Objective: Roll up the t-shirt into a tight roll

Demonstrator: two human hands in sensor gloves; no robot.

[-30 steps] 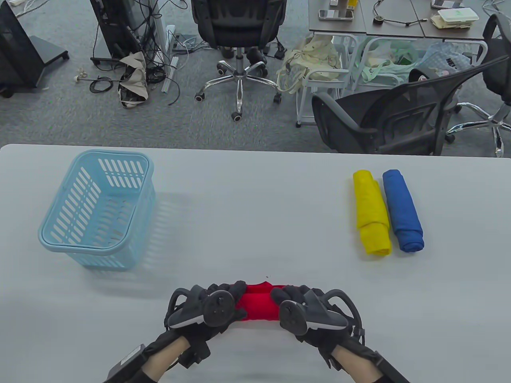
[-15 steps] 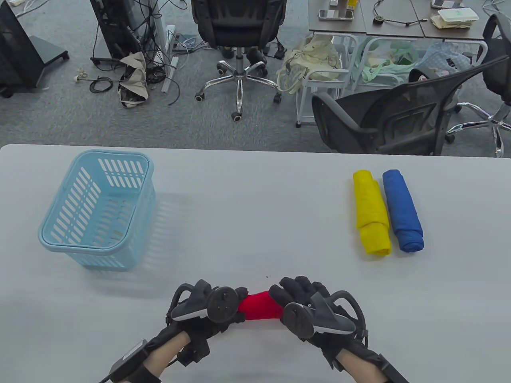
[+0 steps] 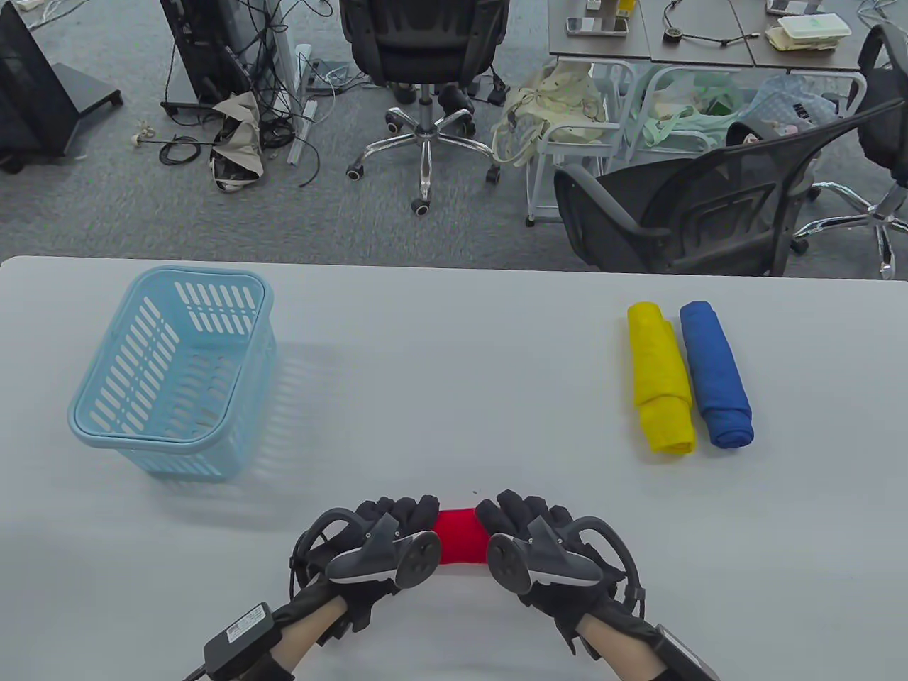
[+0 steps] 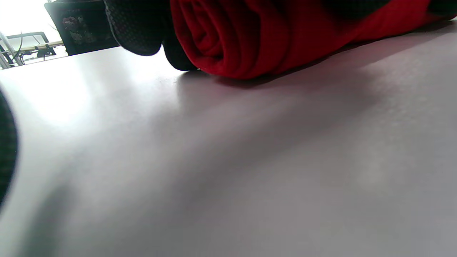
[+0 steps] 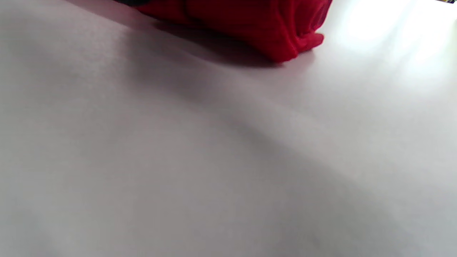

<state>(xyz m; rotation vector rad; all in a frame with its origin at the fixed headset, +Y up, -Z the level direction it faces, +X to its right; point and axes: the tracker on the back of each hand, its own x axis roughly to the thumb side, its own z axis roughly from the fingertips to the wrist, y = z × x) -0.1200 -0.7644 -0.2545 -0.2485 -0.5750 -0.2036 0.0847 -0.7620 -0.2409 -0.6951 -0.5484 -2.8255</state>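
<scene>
both hands (image 3: 461,550) curled on red tee roll (image 3: 462,535), on table (image 3: 454,369)

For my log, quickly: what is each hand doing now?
Left hand: grips the rolled red cloth t-shirt.
Right hand: grips the same roll.

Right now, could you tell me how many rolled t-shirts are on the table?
3. The red roll lies at the near edge under the left hand and right hand. The yellow roll and blue roll lie side by side at the right. None seems hidden.
</scene>
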